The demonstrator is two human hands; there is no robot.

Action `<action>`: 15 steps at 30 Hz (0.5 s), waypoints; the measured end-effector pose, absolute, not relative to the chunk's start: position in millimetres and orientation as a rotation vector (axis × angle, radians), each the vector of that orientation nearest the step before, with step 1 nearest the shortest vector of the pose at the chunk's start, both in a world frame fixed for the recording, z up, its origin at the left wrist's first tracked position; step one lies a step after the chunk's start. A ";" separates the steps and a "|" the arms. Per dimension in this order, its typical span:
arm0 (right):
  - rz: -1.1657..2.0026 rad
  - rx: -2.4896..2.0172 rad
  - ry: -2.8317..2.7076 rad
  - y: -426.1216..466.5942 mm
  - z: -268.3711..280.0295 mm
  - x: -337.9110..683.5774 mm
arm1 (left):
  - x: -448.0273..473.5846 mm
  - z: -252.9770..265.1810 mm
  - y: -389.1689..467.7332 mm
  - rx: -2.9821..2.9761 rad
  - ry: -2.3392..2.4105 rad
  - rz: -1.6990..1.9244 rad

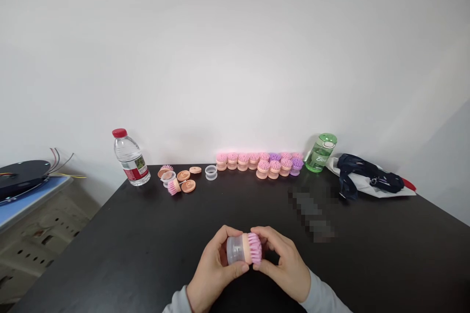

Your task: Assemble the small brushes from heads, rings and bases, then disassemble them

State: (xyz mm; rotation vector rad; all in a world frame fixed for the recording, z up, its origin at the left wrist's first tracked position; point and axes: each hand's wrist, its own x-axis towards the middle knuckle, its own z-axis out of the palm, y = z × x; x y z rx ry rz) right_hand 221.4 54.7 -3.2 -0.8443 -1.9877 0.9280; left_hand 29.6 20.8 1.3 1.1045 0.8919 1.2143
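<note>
Between my two hands, above the front middle of the table, is a small round scrub brush [246,248] lying on its side in the air. Its pink bristles face right, with a peach ring in the middle and a clear plastic cup on the left. My left hand [216,261] wraps round the clear cup and ring, thumb below and fingers above. My right hand [281,259] grips the bristle end between thumb and fingertips. Part of the cup's far side is hidden by my left fingers.
Brush parts, including peach discs [188,186] and a clear ring [211,172], lie at back left by a water bottle [135,164]. Several assembled brushes [262,168] stand along the wall. A green bottle [320,153] and a dark cloth bundle [370,173] are at back right of the black table [128,239].
</note>
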 end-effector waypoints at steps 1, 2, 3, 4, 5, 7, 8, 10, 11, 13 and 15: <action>0.929 -0.839 -1.985 54.5 -3.0 220.9 | 29.5 0.3 20.7 1.126 0.893 1.215; 0.928 -0.838 -1.983 54.3 -3.1 220.5 | 29.5 -0.7 20.7 1.151 0.898 1.220; 0.930 -0.842 -1.981 54.3 -3.4 220.2 | 29.5 -1.8 20.6 1.178 0.904 1.227; 0.935 -0.846 -1.979 54.4 -3.8 220.0 | 29.4 -2.8 20.6 1.211 0.912 1.237; 0.942 -0.849 -1.975 54.4 -4.2 219.7 | 29.1 -3.8 20.8 1.254 0.923 1.249; 0.960 -0.851 -1.963 54.4 -4.9 218.7 | 27.4 -5.3 21.4 1.362 0.971 1.265; 0.965 -0.852 -1.956 54.3 -5.2 217.9 | 25.8 -5.9 21.9 1.426 1.006 1.263; 0.948 -0.873 -1.952 53.9 -6.0 215.5 | 21.5 -6.9 23.4 1.568 1.079 1.237; 0.920 -0.894 -1.956 53.8 -6.7 213.9 | 19.0 -7.6 24.3 1.636 1.116 1.219; 0.832 -0.925 -1.980 54.4 -9.7 210.3 | 14.5 -9.6 26.6 1.763 1.188 1.194; 0.750 -0.935 -2.026 56.5 -15.3 206.8 | 12.5 -12.5 28.8 1.877 1.286 1.171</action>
